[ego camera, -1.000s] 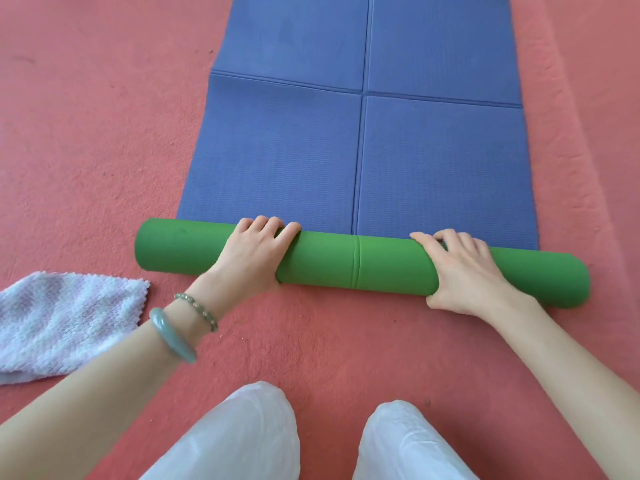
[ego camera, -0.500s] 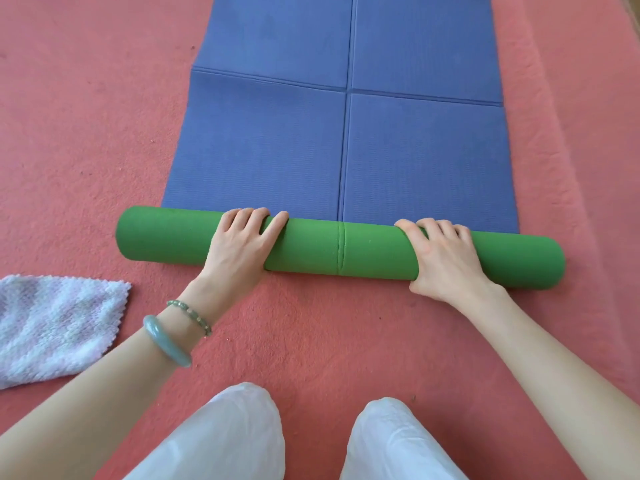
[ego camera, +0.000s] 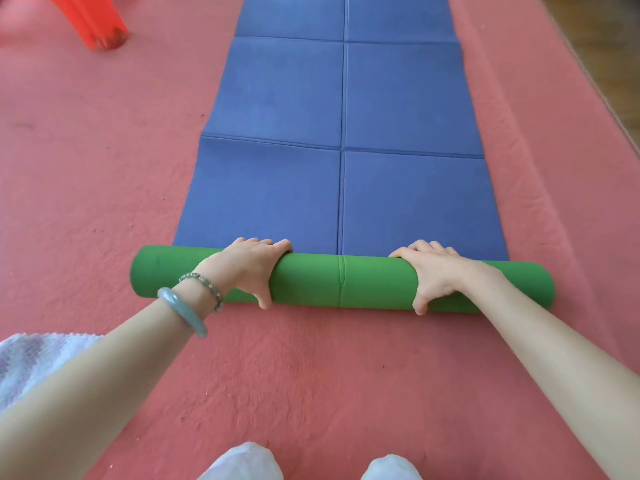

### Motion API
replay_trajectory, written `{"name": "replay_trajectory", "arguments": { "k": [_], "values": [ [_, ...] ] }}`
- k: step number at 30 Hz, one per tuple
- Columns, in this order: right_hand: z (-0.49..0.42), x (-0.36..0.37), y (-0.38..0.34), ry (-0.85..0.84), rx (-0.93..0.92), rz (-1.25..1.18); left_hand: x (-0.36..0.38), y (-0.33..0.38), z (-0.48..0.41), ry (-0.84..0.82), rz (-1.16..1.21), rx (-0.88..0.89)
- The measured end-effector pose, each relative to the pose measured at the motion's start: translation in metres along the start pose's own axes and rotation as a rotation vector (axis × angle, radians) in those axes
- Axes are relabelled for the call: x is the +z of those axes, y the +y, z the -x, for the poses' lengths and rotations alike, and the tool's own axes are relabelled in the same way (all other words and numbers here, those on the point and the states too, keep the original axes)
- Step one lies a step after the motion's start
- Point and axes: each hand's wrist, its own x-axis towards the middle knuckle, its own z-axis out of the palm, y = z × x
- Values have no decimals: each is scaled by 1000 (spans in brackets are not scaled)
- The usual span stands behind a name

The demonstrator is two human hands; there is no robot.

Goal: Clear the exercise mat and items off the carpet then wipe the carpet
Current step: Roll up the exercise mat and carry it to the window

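Head view: nearest the camera, two knees in pale trousers [ego camera: 242, 462] rest on the pink-red carpet [ego camera: 311, 375]; at the left edge a pale knitted cloth [ego camera: 31, 362] lies on the carpet, partly hidden by the left forearm; that wrist wears a grey-green bangle [ego camera: 183, 311] and a bead bracelet [ego camera: 204, 284].

Beyond, the left grip [ego camera: 249, 268] and the right grip [ego camera: 436, 275] each clasp the green roll [ego camera: 311, 282], fingers curled over its top and thumbs down its near side, one to either side of the seam at its middle; this roll is the wound-up near end of the exercise mat [ego camera: 408, 202], whose blue face lies flat on the carpet and runs away from the person, crossed by fold creases.

The mat looks like light, soft foam with a matt face, so it should not slip in the hands; being springy, it will probably loosen if let go, and the creases may make the roll kink or run crooked; holding it with both hands well apart, as here, suits rolling it straight; for carrying, a clasp round the middle or at both ends should serve. Most of the length is not yet rolled, and the wiping not begun.

Farthest off, a red plastic object [ego camera: 93, 22] stands at top left, blurred; bare floor [ego camera: 616, 46] shows past the carpet's right edge.
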Motion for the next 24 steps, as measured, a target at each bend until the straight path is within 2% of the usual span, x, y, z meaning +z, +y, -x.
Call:
{"name": "replay_trajectory", "arguments": {
  "k": [2,6,8,10,13,19,20,22,24],
  "values": [
    [4,1,2,37,14,-17,-10,-4,-8,-116,102,-22],
    [16,30,3,338,-6,97,-28,-10,-23,-319,196,-67],
    [12,35,3,418,-12,174,-33,-10,-27,-362,177,-90],
    [7,30,3,405,-24,175,-35,-10,-29,-347,123,-104],
    [2,25,3,381,-29,157,-25,-10,-21,-212,151,-100],
    [-4,8,4,267,-28,128,4,-16,14,304,376,26],
    [-5,5,5,247,-28,126,11,-14,18,383,348,56],
    [-8,-1,4,204,-27,125,24,-9,20,513,132,93],
    [-10,-6,3,165,-29,111,31,-6,17,532,-66,65]
  ]
}}
